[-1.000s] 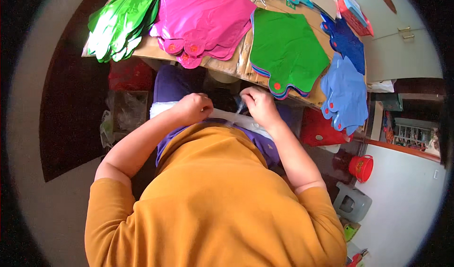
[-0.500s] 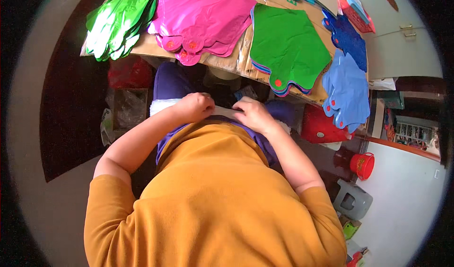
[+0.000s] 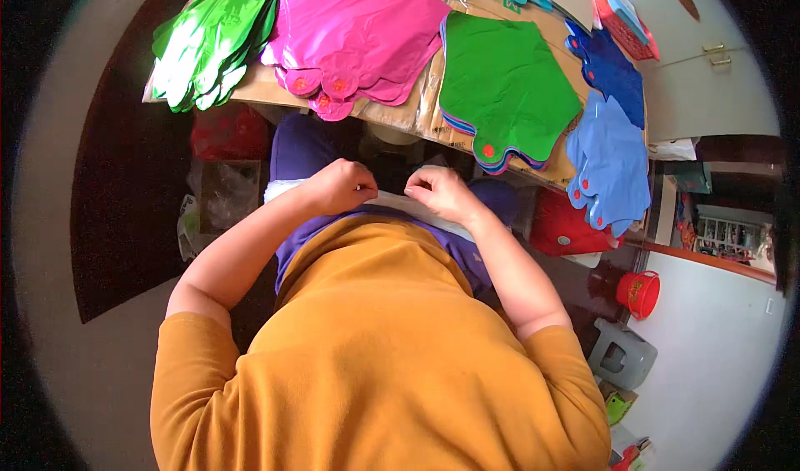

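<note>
Over my lap, my left hand [image 3: 343, 186] is closed, fingertips pressed together and pointing inward. Opposite it, a short gap away, my right hand [image 3: 443, 193] is pinched between thumb and fingers. Anything in either pinch is too small or hidden to make out. Below both hands a white cloth [image 3: 282, 187] lies across my purple-clad thighs. Beyond them, on a cardboard-covered table [image 3: 392, 117], are stacks of flat, scallop-edged pieces with red dots: a pink stack [image 3: 358, 29] and a green stack [image 3: 510, 79] are nearest the hands.
Shiny green pieces [image 3: 218, 42] lie at the table's left. Light blue pieces [image 3: 612, 167] and dark blue pieces [image 3: 612, 71] hang over its right side. On the floor at right are a red bucket [image 3: 638, 294] and a grey stool [image 3: 633, 350]. A red bag [image 3: 567, 225] sits under the table.
The right hand's fingers have drawn together into a pinch and shifted slightly. My left hand has risen a little. The stacks on the table look the same.
</note>
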A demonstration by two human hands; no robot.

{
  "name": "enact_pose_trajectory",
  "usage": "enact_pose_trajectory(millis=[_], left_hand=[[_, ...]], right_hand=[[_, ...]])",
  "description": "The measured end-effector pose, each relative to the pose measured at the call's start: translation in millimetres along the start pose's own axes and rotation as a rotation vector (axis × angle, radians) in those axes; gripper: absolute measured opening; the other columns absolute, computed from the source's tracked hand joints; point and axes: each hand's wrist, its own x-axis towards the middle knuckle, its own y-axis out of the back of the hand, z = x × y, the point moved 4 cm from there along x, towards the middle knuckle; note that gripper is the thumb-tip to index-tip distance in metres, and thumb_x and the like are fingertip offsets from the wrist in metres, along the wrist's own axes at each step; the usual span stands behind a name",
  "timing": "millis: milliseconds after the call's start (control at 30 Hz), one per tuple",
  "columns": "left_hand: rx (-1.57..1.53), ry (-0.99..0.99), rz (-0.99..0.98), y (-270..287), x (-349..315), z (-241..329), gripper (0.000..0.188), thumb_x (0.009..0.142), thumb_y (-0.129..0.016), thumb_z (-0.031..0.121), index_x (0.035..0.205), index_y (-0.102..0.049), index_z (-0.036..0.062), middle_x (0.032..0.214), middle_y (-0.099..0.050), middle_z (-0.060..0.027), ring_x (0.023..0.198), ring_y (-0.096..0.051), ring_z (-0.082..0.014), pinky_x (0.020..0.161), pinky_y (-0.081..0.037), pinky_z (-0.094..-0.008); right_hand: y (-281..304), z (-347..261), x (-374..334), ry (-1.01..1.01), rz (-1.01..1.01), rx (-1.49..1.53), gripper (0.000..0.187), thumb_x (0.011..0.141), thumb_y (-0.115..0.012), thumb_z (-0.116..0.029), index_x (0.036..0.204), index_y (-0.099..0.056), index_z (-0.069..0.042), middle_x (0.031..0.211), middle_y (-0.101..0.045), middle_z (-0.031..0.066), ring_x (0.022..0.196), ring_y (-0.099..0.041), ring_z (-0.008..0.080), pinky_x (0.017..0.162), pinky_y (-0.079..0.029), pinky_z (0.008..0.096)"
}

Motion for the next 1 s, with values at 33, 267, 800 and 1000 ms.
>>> enact_pose_trajectory(millis=[33, 267, 800, 1000], left_hand=[[0.005, 0.011, -0.013, 0, 0, 0, 0.013, 0.078, -0.061, 0.013, 0.083, -0.068, 0.0028, 0.079, -0.064, -0.0166, 0.075, -0.063, -0.0323, 0.069, -0.051, -0.0391], [0.008, -0.006, -0.035, -2, 0, -2, 0.014, 0.077, -0.063, 0.014, 0.083, -0.068, 0.0020, 0.080, -0.065, -0.0172, 0.076, -0.063, -0.0329, 0.070, -0.051, -0.0389], [0.016, 0.028, 0.023, -16, 9, -2, 0.017, 0.075, -0.061, 0.015, 0.084, -0.068, 0.0023, 0.082, -0.065, -0.0171, 0.080, -0.063, -0.0322, 0.074, -0.050, -0.0392], [0.023, 0.052, -0.009, -8, 14, -1, 0.017, 0.080, -0.058, 0.015, 0.086, -0.068, 0.0029, 0.083, -0.065, -0.0177, 0.079, -0.063, -0.0332, 0.072, -0.050, -0.0398]], right_hand=[[-2, 1, 0, 0.007, -0.026, -0.028, 0.014, 0.075, -0.066, -0.014, 0.080, -0.064, -0.001, 0.079, -0.063, 0.0135, 0.077, -0.062, 0.0254, 0.070, -0.049, 0.0351], [-18, 23, 6, 0.076, -0.147, -0.147, 0.016, 0.075, -0.062, -0.017, 0.080, -0.064, -0.002, 0.081, -0.063, 0.0157, 0.081, -0.062, 0.0309, 0.073, -0.048, 0.0389], [4, 7, 7, -0.049, -0.070, -0.038, 0.016, 0.077, -0.064, -0.017, 0.080, -0.066, -0.002, 0.072, -0.064, 0.0092, 0.067, -0.061, 0.0164, 0.063, -0.047, 0.0303], [8, -2, 4, -0.076, -0.009, -0.041, 0.017, 0.078, -0.062, -0.017, 0.081, -0.064, -0.001, 0.076, -0.063, 0.0129, 0.073, -0.062, 0.0231, 0.067, -0.048, 0.0329]])
